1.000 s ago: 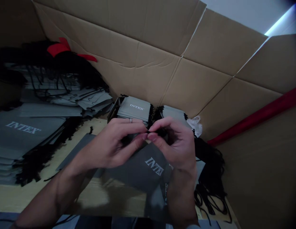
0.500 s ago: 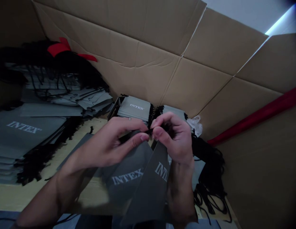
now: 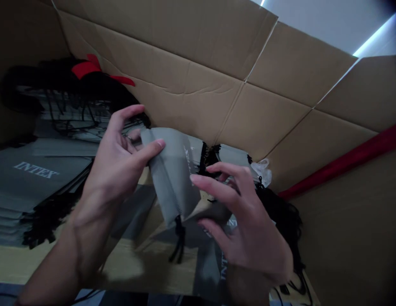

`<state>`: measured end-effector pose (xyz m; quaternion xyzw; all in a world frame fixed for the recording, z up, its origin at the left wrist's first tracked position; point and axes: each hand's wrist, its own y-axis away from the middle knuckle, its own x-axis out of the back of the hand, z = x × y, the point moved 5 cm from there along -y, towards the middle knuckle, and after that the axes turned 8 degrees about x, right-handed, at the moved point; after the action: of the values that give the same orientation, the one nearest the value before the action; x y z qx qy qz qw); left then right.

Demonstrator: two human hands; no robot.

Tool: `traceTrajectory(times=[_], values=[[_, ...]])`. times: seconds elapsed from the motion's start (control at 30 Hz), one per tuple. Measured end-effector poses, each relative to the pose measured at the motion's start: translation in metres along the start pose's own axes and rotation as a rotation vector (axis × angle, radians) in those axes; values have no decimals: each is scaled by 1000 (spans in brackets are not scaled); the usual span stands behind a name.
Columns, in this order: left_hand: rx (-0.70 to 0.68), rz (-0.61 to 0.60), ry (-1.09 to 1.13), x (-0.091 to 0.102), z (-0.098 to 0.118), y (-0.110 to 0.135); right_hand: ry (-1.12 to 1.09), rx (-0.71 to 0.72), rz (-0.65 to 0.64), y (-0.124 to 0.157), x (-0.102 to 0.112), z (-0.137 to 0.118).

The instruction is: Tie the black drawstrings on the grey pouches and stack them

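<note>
A cardboard wall (image 3: 172, 63) stands behind the surface (image 3: 153, 272); the left stack (image 3: 35, 187) of gray pouches shows black cord ends along its side; smaller back stacks (image 3: 232, 155) are likewise fringed, so many look corded already; black cords (image 3: 280, 208) lie tangled at right, and how many pouches are left uncorded cannot be told; the right hand (image 3: 202, 199) is spread, its contact unclear; the left hand (image 3: 149, 138) pinches the held pouch (image 3: 172, 170) near its top, above the surface; its knotted-looking cord (image 3: 178, 242) hangs from the lower corner, seemingly threaded
</note>
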<state>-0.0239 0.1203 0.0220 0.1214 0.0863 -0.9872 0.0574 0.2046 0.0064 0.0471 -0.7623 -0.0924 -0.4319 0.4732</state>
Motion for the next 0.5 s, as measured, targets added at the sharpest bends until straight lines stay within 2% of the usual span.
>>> traceTrajectory(times=[0.07, 0.13, 0.23, 0.27, 0.33, 0.4, 0.43, 0.47, 0.5], values=[[70, 46, 24, 3, 3, 2, 54, 40, -19, -1, -4, -2], [132, 84, 0, 6, 3, 5, 64, 81, 16, -4, -8, -2], [105, 67, -199, 7, 2, 7, 11, 88, 195, -8, -5, 1], [41, 32, -321, 5, 3, 8, -15, 77, 267, -9, -2, 1], [-201, 17, -604, 0, 10, 13, -67, 40, 354, -9, 2, 3], [-485, 66, -804, -5, 20, 23, -80, -23, 365, -9, 4, 7], [-580, 54, -821, -8, 24, 30, -79, -45, 354, -9, 4, 10], [-621, -27, -780, -12, 26, 35, -82, -58, 330, -10, 3, 12], [-611, -167, -700, -18, 25, 40, -89, -61, 299, -11, 1, 15]])
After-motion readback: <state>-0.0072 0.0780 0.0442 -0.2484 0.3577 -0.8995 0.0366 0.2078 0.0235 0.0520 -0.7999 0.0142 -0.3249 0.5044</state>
